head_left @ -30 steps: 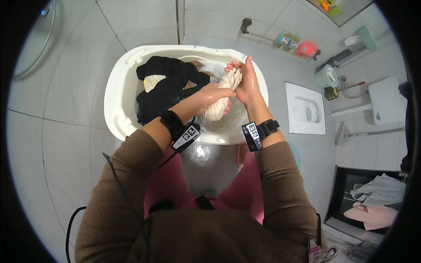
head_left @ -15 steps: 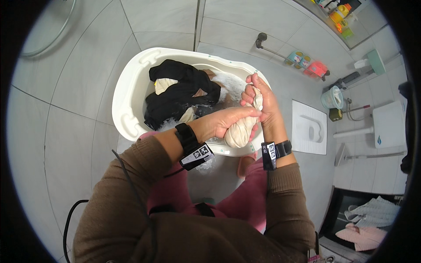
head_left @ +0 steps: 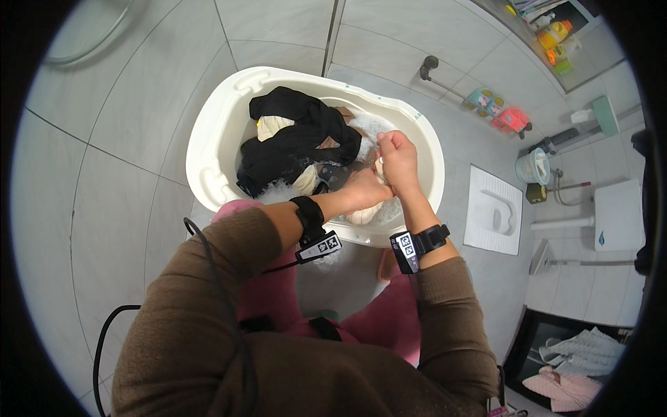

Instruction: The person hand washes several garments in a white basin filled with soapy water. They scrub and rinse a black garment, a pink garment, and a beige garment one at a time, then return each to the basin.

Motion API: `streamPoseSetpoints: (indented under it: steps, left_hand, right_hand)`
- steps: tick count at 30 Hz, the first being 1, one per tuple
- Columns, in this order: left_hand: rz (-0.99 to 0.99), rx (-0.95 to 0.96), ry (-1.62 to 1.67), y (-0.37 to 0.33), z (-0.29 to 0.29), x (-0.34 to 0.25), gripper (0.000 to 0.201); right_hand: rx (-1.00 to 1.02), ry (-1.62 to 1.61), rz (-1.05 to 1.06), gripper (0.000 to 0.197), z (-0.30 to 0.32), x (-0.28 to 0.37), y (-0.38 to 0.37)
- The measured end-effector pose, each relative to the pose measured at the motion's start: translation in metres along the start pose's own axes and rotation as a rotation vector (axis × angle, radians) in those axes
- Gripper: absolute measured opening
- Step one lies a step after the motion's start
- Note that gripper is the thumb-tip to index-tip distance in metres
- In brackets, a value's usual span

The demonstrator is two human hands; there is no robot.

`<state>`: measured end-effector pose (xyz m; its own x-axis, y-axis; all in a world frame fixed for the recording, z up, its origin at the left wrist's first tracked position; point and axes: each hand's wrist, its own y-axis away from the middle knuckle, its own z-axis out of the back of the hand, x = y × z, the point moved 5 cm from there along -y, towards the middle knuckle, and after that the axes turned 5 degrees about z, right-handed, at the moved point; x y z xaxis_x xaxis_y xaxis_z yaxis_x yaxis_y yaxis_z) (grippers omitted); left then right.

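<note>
Both hands work over the right half of a white plastic tub (head_left: 203,156) of sudsy water. My left hand (head_left: 364,190) is closed round a wet cream cloth (head_left: 362,216), whose rounded end bulges out below the fingers. My right hand (head_left: 399,164), also closed, grips the upper part of the same cloth, beside and touching the left. Most of the cloth's middle is hidden by the hands. To their left, a bunched black garment (head_left: 278,165) lies partly in the water, with cream patches showing among its folds. White foam (head_left: 372,125) floats near the far side.
A squat toilet (head_left: 495,210) is set in the floor to the right. Beyond it stand a light-blue bin (head_left: 533,167) and a white cistern (head_left: 618,215). A wall rack (head_left: 479,103) holds colourful items; bottles (head_left: 554,35) stand on a shelf. Towels (head_left: 583,351) lie at lower right.
Both hands have come down lower toward the water with the cream cloth, more of which is now hidden. The view has shifted slightly. The black garment stays where it was in the tub.
</note>
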<state>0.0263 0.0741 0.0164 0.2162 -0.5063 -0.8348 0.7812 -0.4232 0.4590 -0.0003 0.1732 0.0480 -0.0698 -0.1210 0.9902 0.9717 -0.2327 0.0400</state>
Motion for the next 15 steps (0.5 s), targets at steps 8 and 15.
streamPoseSetpoints:
  steps: [8, 15]
  left_hand:
    - [0.089, 0.024, 0.971, -0.041, 0.022, -0.01, 0.039]
    - [0.145, 0.155, 1.653, -0.031, 0.048, -0.042, 0.031]
  right_hand:
    - [-0.237, 0.096, 0.423, 0.023, 0.0, 0.046, 0.0]
    - [-0.202, 0.395, 0.919, 0.027, -0.001, 0.071, 0.034]
